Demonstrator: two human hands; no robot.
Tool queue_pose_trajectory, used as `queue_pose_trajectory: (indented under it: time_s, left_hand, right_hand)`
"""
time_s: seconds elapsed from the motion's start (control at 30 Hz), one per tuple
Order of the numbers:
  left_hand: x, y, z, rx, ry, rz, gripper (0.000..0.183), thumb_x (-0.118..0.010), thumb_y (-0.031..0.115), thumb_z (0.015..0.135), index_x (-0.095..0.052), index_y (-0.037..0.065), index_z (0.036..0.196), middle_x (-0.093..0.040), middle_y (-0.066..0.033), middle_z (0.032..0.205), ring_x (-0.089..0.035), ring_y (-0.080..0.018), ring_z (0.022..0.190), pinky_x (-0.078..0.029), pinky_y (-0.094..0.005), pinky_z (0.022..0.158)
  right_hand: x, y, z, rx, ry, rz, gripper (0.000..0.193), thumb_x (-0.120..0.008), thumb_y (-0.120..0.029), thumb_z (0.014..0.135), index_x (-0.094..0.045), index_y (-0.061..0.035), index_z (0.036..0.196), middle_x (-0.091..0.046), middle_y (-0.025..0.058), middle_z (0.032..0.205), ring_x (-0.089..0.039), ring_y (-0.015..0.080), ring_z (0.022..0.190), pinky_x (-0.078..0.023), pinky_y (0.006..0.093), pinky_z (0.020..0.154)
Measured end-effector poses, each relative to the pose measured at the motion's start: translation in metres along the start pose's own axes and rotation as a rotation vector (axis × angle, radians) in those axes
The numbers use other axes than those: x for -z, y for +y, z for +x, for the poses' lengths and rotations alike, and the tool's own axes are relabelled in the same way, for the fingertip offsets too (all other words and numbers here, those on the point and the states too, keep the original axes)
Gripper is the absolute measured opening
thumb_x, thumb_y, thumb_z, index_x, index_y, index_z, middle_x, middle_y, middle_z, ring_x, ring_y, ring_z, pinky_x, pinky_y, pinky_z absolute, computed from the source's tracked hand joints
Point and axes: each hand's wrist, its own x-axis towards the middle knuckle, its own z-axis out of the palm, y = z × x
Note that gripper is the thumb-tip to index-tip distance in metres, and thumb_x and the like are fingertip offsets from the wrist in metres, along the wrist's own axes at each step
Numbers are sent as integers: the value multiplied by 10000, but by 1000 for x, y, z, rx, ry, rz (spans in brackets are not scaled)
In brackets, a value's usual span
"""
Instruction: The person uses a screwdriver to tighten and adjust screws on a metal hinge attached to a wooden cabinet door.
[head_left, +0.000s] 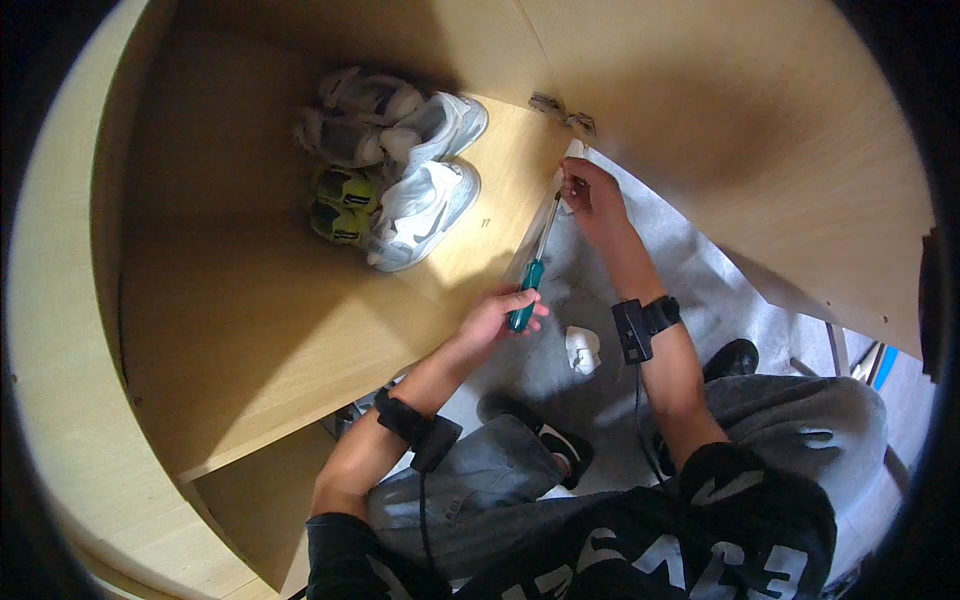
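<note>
My left hand [500, 316] is closed around the teal handle of a screwdriver [522, 312]. Its long metal shaft points up and away, along the front edge of the cabinet's shelf. At the shaft's far end my right hand [594, 196] is closed, thumb and fingers pinched together. Whatever small thing lies in that pinch is hidden by the fingers. A small white piece [575, 149] shows just beyond the fingertips, close to the corner where the shelf meets the wooden door [740, 150].
White sneakers [425, 212] and a yellow-green pair of shoes [342, 205] stand on the wooden shelf [300, 370] at left. Metal hinge parts [562, 112] sit by the door. Crumpled white paper [582, 349] lies on the grey floor [610, 400] between my feet.
</note>
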Motion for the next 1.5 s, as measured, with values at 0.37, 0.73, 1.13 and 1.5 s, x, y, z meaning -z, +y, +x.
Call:
queue_pose_trajectory:
  time_s: [0.37, 0.73, 1.13, 1.5]
  left_hand:
    - [11, -34, -6, 104, -76, 87, 293, -556, 335, 876, -576, 63, 982, -623, -65, 887, -572, -132, 771, -460, -258, 721]
    - [14, -28, -11, 36, -75, 174, 322, -566, 339, 857, -568, 39, 972, -630, -78, 871, -571, -124, 746, -446, -245, 670]
    - [7, -17, -4, -43, 96, 55, 323, -609, 385, 843, -567, 87, 959, -634, -32, 815, -577, -95, 657, -457, -233, 598]
    - [-22, 25, 15, -185, 263, 139, 249, -585, 346, 880, -547, 129, 998, -553, 27, 769, -424, -38, 541, -352, -176, 491]
  right_hand:
    - [-21, 69, 8, 755, -333, -1623, 44, -603, -134, 677, -616, -93, 675, -607, 96, 748, -562, 310, 737, -433, 417, 656]
    - [-36, 91, 4, 741, -286, -1790, 37, -599, -135, 667, -636, -135, 675, -628, 39, 780, -554, 232, 880, -374, 389, 784]
    - [-21, 45, -17, 783, 216, -1264, 167, -618, -133, 759, -631, -29, 888, -626, 96, 799, -597, 201, 726, -467, 328, 630]
    - [-6, 1, -44, -84, -65, -512, 256, -569, -259, 886, -611, -9, 920, -618, 53, 767, -628, 135, 679, -552, 275, 643]
